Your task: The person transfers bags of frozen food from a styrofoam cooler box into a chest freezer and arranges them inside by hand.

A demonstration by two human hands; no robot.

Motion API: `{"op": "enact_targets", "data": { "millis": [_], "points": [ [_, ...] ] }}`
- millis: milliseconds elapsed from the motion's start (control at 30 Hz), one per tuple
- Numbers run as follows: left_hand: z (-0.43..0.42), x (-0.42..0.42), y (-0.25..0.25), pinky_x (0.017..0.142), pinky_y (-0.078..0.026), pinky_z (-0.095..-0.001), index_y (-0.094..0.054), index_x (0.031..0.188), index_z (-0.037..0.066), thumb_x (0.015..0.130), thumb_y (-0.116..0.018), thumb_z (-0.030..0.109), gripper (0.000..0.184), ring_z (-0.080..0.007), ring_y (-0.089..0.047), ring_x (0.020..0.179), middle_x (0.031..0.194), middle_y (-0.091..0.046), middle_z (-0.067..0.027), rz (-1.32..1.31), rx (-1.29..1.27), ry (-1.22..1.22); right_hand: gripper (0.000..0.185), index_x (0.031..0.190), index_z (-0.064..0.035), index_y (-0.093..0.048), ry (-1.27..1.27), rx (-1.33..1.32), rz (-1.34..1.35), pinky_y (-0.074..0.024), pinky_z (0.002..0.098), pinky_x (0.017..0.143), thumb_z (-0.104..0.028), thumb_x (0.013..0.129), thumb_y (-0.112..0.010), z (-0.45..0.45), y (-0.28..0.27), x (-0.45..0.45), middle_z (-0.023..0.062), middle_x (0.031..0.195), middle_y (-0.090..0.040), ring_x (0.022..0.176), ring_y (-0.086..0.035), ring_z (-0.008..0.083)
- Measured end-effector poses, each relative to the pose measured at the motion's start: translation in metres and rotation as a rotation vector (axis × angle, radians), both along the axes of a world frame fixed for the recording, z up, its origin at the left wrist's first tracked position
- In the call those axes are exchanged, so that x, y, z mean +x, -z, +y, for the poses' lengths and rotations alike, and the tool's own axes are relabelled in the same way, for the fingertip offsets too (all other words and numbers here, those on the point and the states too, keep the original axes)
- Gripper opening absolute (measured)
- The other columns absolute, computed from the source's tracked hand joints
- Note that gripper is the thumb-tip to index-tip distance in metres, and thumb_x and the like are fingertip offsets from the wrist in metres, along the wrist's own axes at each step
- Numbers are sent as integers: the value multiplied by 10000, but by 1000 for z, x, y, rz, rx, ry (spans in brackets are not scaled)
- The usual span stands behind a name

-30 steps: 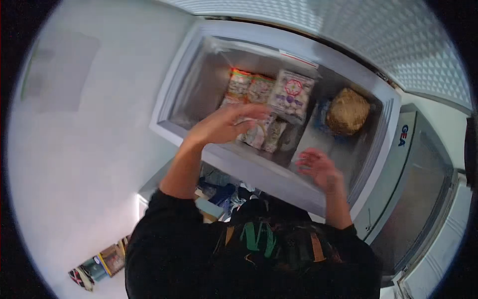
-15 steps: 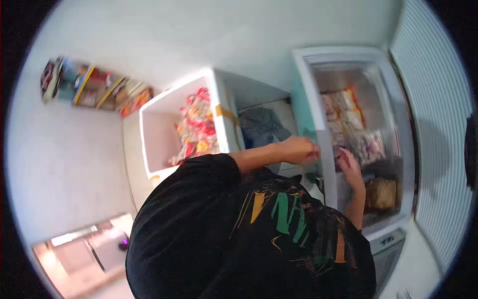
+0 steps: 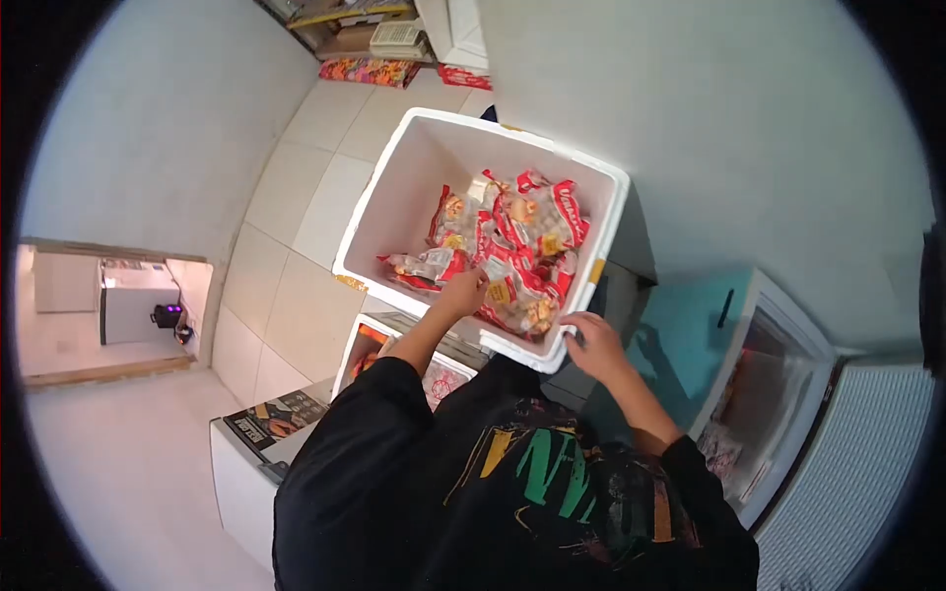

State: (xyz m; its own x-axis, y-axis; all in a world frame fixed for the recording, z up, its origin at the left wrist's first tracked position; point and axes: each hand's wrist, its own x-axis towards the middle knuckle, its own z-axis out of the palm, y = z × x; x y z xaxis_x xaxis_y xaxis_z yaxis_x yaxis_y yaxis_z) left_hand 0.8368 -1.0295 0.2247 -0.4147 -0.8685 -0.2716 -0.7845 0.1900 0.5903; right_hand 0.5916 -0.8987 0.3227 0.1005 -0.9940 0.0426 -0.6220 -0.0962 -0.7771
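Note:
A white foam box [image 3: 379,212] stands in front of me, holding several clear plastic food bags [image 3: 547,217] with red printing and pale round pieces inside. My left hand [image 3: 463,293] reaches over its near rim, fingers curled closed against one of the food bags in the pile; the fingertips are partly hidden. At the box's near right corner, my right hand [image 3: 594,347] touches the outer edge, its fingers stretched out and the thumb apart.
To the right is a teal chest freezer [image 3: 680,330] with a glass top [image 3: 774,394]. Close to my left side sit a smaller open container [image 3: 370,340] and a white appliance [image 3: 241,502]. Shelves [image 3: 355,15] stand at the far wall; a doorway [image 3: 118,305] opens left.
My view has swung left from the freezer to the foam box. Both hands have left the freezer's edge; the left is now in the box, the right at its corner.

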Motion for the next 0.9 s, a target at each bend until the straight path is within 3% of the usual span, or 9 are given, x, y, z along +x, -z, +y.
{"op": "enact_targets", "data": {
  "millis": [233,333,400,533,633,667,733,833,900],
  "points": [
    [-85,-6,67,732,-456,-430,-580,869,3,766,-489,196,237,-322,-567,888,941,-593,-182,-482,100,337,287,945,-25,-562,-281,161,246,-305,456,899,-113,672,-543,-97,62,63,137,1048,-523,1080,-413,290],
    [-112,-25,75,836,-406,-394,-590,902,19,776,-466,181,240,-293,-513,987,1012,-568,-165,-330,-254,134,332,979,-40,-550,-300,92,508,-231,508,956,-150,666,-569,-107,93,74,169,1182,-435,1179,-323,310],
    [-129,-34,97,915,-335,-366,-592,933,27,778,-455,196,267,-266,-460,1045,1027,-553,-161,-227,-606,409,344,1007,-48,-540,-371,181,598,-190,525,973,-154,681,-560,-115,97,82,180,1232,-382,1209,-283,314],
    [-145,-34,107,945,-295,-368,-592,944,32,776,-443,208,285,-269,-448,1062,1018,-557,-155,-448,-356,766,459,1083,-76,-519,-437,54,811,-170,545,982,-191,648,-610,-117,158,82,151,1295,-336,1238,-237,312],
    [-156,-30,88,680,-473,-414,-606,842,3,734,-516,290,320,-331,-576,790,922,-572,-218,-407,-64,725,413,1103,-82,-502,-414,205,792,-189,558,968,-185,706,-554,-120,155,79,106,1290,-348,1227,-269,268],
    [-160,-23,143,692,-470,-418,-614,850,31,757,-492,299,309,-322,-582,796,873,-584,-215,-396,53,674,413,1103,-82,-502,-437,240,776,-189,558,968,-185,706,-554,-119,145,79,106,1290,-348,1227,-269,268],
    [-168,-23,64,719,-469,-413,-613,868,42,775,-467,323,330,-313,-582,838,873,-597,-187,-582,126,895,287,1047,-112,-527,-429,346,735,-171,585,960,-149,769,-467,-138,127,75,66,1230,-403,1194,-315,239],
    [-165,-9,123,818,-426,-388,-615,987,109,758,-480,369,371,-265,-565,934,987,-603,-98,-470,182,403,366,1050,-101,-522,-375,388,703,-205,596,938,-235,709,-535,-137,156,76,72,1166,-425,1164,-339,230],
    [-174,-9,151,820,-428,-387,-608,989,96,773,-474,342,353,-259,-561,950,1000,-596,-111,-440,170,396,499,1064,-78,-506,-386,420,749,-223,599,930,-325,643,-614,-142,163,74,78,1181,-415,1165,-338,236]
  ]
}}
